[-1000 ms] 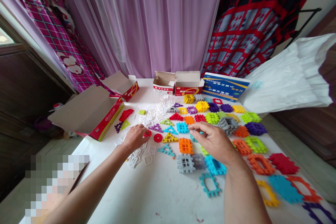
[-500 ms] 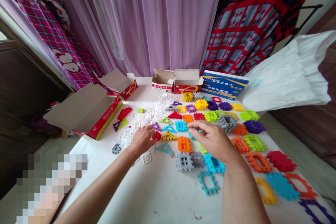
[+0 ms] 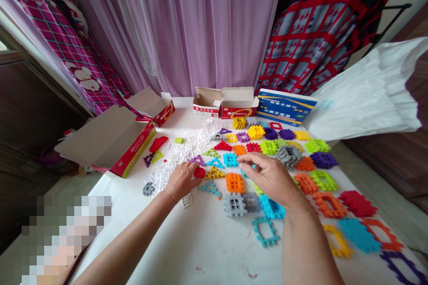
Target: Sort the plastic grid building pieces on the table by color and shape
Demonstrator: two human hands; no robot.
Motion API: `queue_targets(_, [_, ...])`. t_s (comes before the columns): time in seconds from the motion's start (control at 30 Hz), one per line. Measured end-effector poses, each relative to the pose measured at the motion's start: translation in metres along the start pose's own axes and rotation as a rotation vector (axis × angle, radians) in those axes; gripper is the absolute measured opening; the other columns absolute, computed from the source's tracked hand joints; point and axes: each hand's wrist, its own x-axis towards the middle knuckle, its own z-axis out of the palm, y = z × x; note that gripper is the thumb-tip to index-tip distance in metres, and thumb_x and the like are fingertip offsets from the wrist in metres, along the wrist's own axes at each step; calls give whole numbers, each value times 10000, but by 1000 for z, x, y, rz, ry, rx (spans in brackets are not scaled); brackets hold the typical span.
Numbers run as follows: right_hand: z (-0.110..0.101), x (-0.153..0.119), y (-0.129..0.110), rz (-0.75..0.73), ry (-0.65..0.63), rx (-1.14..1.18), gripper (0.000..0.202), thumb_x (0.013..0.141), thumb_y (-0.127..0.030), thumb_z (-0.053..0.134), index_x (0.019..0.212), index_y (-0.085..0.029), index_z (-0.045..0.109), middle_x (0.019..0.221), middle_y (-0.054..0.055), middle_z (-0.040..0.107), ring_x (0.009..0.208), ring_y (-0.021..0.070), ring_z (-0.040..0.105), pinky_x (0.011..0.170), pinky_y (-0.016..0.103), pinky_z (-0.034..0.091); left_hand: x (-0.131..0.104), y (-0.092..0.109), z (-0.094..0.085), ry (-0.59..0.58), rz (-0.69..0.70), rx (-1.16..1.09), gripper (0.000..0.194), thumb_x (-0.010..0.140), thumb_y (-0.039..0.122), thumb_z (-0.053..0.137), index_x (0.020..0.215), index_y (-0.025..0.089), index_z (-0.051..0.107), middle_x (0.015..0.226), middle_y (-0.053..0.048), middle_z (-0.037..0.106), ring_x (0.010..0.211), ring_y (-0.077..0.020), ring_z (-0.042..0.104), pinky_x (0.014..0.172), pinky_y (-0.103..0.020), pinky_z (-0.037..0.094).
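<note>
"The room?"
"White bench, pleated purple curtain beyond its far edge."
"Hands?"
"Left hand has a round, red plastic disc at its fingertips, mid-bench; right hand is by a notched blue square. Whether either grip holds anything, I can't tell."
"Open room?"
"Between the forearms, nearside."

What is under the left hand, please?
Around the left hand show a red piece at its fingertips and white pieces; whatever lies directly beneath it is covered.
</note>
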Motion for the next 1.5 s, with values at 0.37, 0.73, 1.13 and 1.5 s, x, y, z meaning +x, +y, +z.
queue_targets(0.37, [-2,-2,-6,-28,-12,-24,190,882,-292,531,920,-225,705,911,40,747,819,190,691,759,308,522,-14,-7,1,150,-26,-117,372,817,339,665,1160,223,578,1146,-80,679,1064,-241,624,921,-370,479])
queue_targets(0.73, [20,-48,-22,22,-103,-57,203,887,-301,515,901,-234,707,909,28,733,817,174,673,731,275,504,-119,-68,19,696,-239,-130,200,898,361,492,855,229,637,813,-36,713,789,-198,656,749,-308,506])
queue_targets(1.13, [123,21,-40,-18,-354,-593,263,856,-277,585,1099,-216,667,1162,79,666,1108,224,545,928,316,390,-91,-96,26,812,-430,-455,256,817,384,495,891,229,685,867,-53,712,849,-224,651,783,-345,507])
queue_targets(1.5, [148,34,-44,56,-456,-778,313,824,-370,579,1061,-196,685,1098,112,690,1097,268,548,904,361,381,-93,-100,25,839,-629,-835,370,734,483,529,924,212,695,900,-48,711,743,-181,646,707,-300,525])
